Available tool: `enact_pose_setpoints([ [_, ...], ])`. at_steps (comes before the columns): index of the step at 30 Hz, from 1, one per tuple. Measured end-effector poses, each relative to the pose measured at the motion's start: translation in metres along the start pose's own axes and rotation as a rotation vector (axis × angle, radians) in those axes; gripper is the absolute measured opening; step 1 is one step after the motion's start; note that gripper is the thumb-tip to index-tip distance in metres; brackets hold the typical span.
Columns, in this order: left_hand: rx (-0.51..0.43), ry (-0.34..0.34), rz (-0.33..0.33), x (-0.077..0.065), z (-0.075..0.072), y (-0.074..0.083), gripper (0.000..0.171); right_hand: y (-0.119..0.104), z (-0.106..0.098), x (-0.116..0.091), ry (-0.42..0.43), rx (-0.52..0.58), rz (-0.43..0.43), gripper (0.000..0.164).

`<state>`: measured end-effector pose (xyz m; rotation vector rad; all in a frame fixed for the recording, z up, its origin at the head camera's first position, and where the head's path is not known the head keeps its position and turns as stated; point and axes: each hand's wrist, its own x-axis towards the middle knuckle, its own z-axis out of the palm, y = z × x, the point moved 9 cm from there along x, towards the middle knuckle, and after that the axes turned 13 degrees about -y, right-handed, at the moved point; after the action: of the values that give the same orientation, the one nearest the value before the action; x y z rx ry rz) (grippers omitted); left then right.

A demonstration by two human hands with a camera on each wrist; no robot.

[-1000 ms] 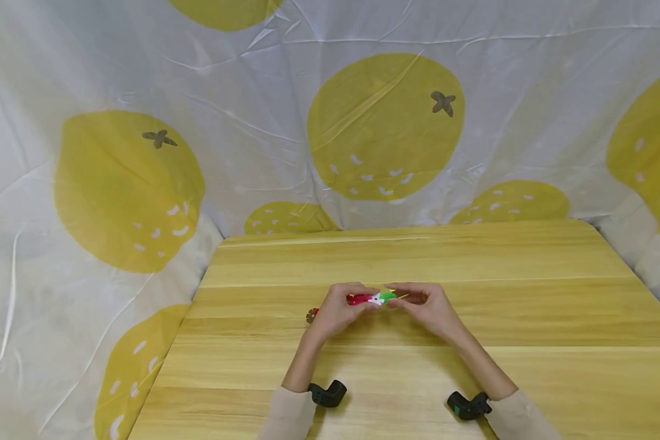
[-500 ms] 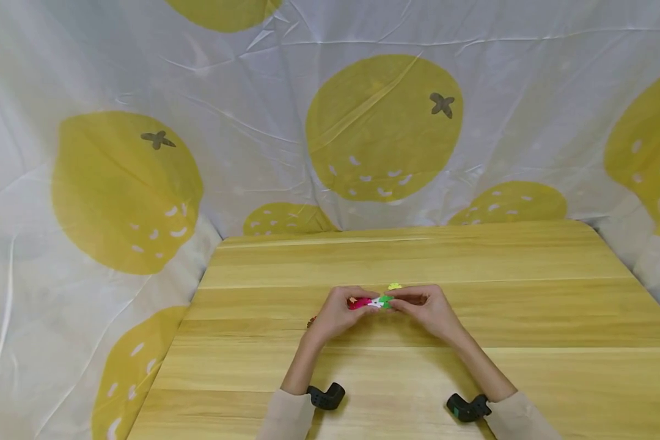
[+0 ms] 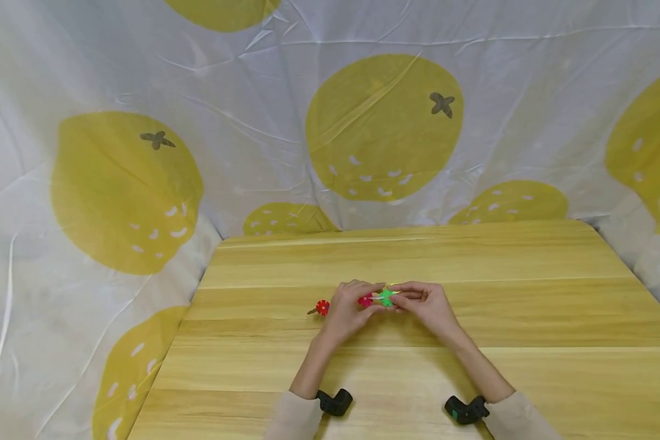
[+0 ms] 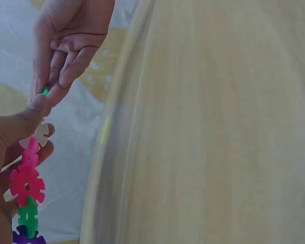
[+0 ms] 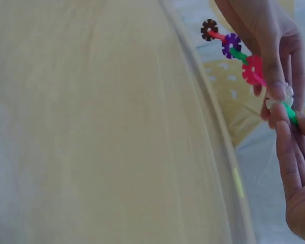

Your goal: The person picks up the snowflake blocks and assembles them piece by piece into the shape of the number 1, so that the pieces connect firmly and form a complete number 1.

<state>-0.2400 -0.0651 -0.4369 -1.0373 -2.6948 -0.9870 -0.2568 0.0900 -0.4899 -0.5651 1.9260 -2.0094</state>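
Observation:
A chain of interlocking snowflake discs [image 5: 253, 69] in several colours stretches between my hands. My left hand [image 3: 348, 313] holds the chain by its white disc [image 4: 41, 134], with thumb and fingers on it. Pink, green and purple discs trail past that hand, and a red disc [image 3: 322, 307] and a brown disc [image 5: 209, 30] stick out at its far end. At the other end, my right hand [image 3: 430, 310] pinches a green disc [image 3: 387, 297] that meets the white one. Fingers partly cover the joint between white and green.
Behind the hands, a yellow disc [image 5: 238, 183] lies on the wooden table [image 3: 506, 256], mostly covered by the fingers in the head view. A cloth [image 3: 253, 140] with a lemon print hangs along the back and left sides.
My left hand has shifted slightly right, and the chain has turned, so the red disc now shows beside it. The green disc shows more of its face. My right hand has barely moved.

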Motion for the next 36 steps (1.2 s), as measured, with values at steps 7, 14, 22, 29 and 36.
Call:
enact_pose_setpoints([
  [7,-0.104,0.057,0.059,0.0,0.0,0.002,0.035,0.008,0.001,0.0,0.048,0.071,0.04,0.035],
  [14,-0.131,0.044,0.055,0.0,0.0,0.0,0.031,0.011,0.002,0.001,0.029,0.086,0.059,0.037],
  [22,-0.132,-0.011,-0.064,-0.001,0.001,-0.013,0.03,0.012,-0.03,0.005,0.048,-0.136,0.129,0.036],
  [29,-0.138,-0.038,-0.1,-0.003,-0.001,-0.02,0.031,0.016,-0.046,0.011,0.051,-0.25,0.191,0.039],
  [36,-0.126,-0.086,-0.161,-0.004,0.003,-0.026,0.031,0.026,-0.043,0.021,0.013,-0.265,0.211,0.039],
])
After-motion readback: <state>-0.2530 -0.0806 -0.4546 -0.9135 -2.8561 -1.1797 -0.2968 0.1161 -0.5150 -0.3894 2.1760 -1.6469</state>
